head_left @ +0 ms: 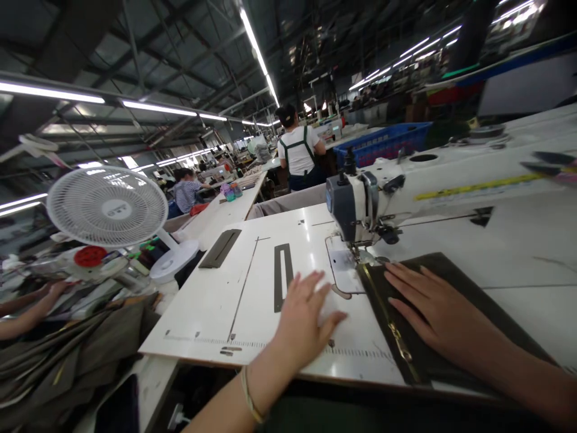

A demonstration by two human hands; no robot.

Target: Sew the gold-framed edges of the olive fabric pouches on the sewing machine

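Observation:
Under the presser foot of the white sewing machine [360, 210] lies the front edge of a dark olive fabric piece [455, 270]. A gold zipper [394, 331] with a metal pull runs along its left side. My right hand [424, 307] rests flat on this fabric, fingers stretched toward the needle. My left hand [304, 319], fingers spread, is over the white table just left of the fabric and holds nothing. Near its fingertips is a dark frame-shaped strip [283, 276] with a long slot. Another dark slotted piece [220, 248] lies farther left.
A white fan [108, 207] stands left of the table. Olive fabric [76, 355] is heaped at lower left, near a dark phone-like slab [118, 406] and another person's arm [33, 310]. Scissors [547, 165] lie on the machine. A blue basket [383, 143] and co-workers [300, 150] are beyond.

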